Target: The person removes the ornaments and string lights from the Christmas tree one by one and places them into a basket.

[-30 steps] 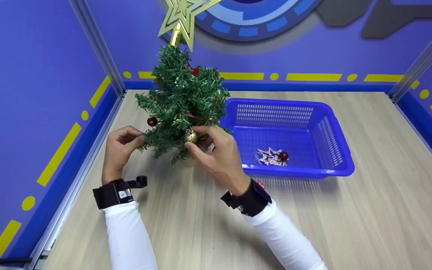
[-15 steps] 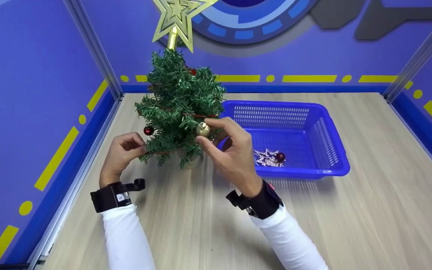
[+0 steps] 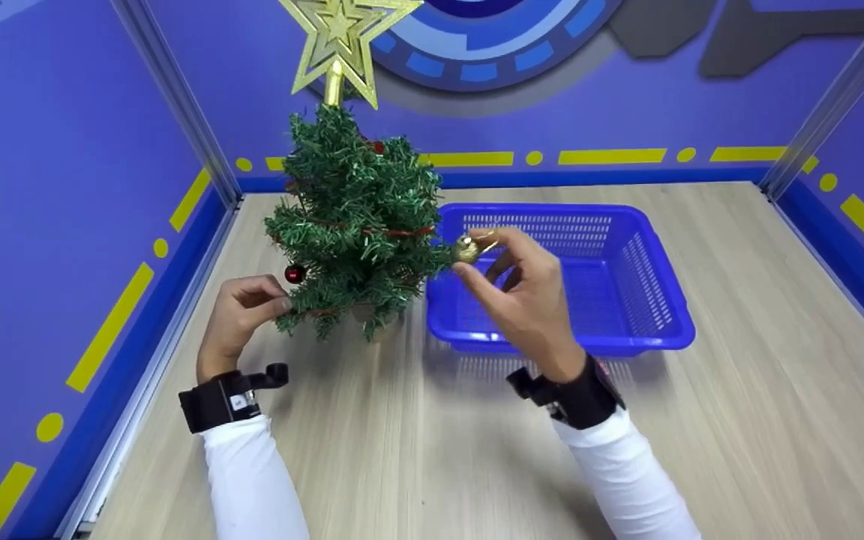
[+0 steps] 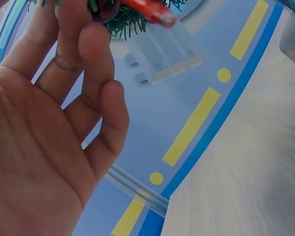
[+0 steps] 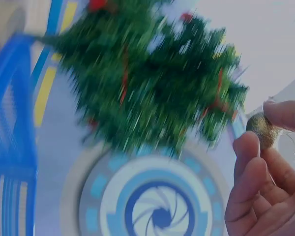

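A pale wood-grain table (image 3: 372,465) spreads underneath. On it, nearer the left edge than the right, a small green Christmas tree (image 3: 357,202) stands upright, thin red strands (image 3: 402,232) crossing its branches. A blue perforated basket (image 3: 589,281) sits right of the tree, toward the table's back edge. A gold openwork star (image 3: 338,26) tops the tree. The left hand (image 3: 241,319), on the side of the table's left edge, pinches the tip of a low branch between thumb and forefinger. The right hand (image 3: 526,296), seen against the basket's left end, grasps a gold bauble (image 3: 466,250) between thumb and fingertips. That bauble is just beside the tree's outer right branches; whether it touches them I cannot tell. A dark red bauble (image 3: 295,274) hangs at the tree's left, just beyond the left hand's fingertips.
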`<action>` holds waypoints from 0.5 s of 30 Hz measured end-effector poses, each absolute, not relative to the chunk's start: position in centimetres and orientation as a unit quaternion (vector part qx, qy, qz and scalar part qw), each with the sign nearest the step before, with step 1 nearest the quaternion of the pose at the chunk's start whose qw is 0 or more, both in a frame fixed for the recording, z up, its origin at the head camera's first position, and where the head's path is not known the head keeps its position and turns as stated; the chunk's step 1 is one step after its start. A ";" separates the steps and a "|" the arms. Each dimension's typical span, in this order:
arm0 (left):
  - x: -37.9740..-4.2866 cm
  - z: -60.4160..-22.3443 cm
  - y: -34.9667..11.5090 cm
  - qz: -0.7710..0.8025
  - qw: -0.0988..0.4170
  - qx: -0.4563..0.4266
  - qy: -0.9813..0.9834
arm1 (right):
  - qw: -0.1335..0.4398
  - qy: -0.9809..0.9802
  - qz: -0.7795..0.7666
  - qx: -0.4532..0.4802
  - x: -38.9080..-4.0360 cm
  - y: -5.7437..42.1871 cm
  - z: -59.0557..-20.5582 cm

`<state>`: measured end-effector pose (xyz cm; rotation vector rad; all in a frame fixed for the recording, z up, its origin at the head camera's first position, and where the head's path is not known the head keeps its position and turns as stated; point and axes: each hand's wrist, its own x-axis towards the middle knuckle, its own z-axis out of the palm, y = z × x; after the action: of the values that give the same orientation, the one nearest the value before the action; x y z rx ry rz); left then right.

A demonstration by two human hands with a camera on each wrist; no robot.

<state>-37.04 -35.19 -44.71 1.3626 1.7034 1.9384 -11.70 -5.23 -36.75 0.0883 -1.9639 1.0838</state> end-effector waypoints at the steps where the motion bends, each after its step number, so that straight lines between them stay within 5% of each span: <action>1: -37.0 -44.7 -35.2 0.663 0.111 0.464 0.578 | 0.428 -0.795 0.429 0.025 -11.5 -4.5 -36.9; 15: -36.9 -44.4 -34.7 0.713 -0.015 0.316 0.626 | 0.239 -0.936 0.253 -0.048 -10.0 3.9 -40.0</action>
<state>-36.92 -34.67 -44.44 1.0010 1.9871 2.2602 -10.03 3.94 -39.99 -0.1315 -2.5644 0.6916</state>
